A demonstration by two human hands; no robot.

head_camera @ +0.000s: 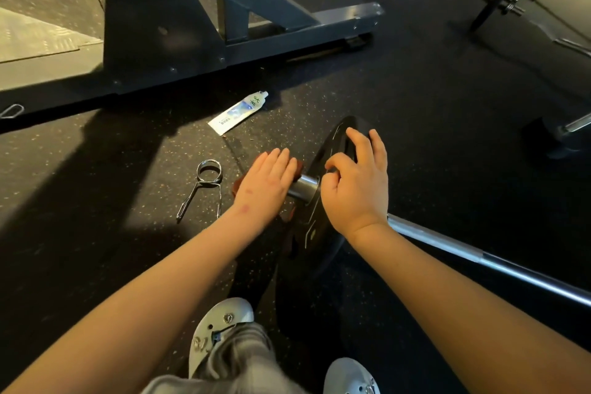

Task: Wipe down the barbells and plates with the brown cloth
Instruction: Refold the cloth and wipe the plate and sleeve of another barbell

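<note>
1. Shoes (220, 326) and a grey trouser leg sit lowest in view, just beside the plate (319, 233).
2. Left hand (267, 184) lies flat with fingers straight, pressing the cloth (236, 187) against the end of the bar's sleeve (303, 189). Only brown edges of the cloth show around the palm.
3. Right hand (355, 182) grips the plate, with its fingers curled over the upper face near the hub.
4. The bar (479, 257) runs off to the right along the floor (415, 105).
5. A spring collar (208, 184) lies on the floor left of the cloth, off the sleeve. A tube (238, 112) lies beyond it, near the rack frame (256, 41).
6. Risks as I judge them:
   - With no collar on, a hard push could shift the plate along the sleeve, or tip it toward the shoes.
   - The bar could roll if the right hand lets go.
   - The cloth is held only by a flat palm and could slip off the smooth steel.
</note>
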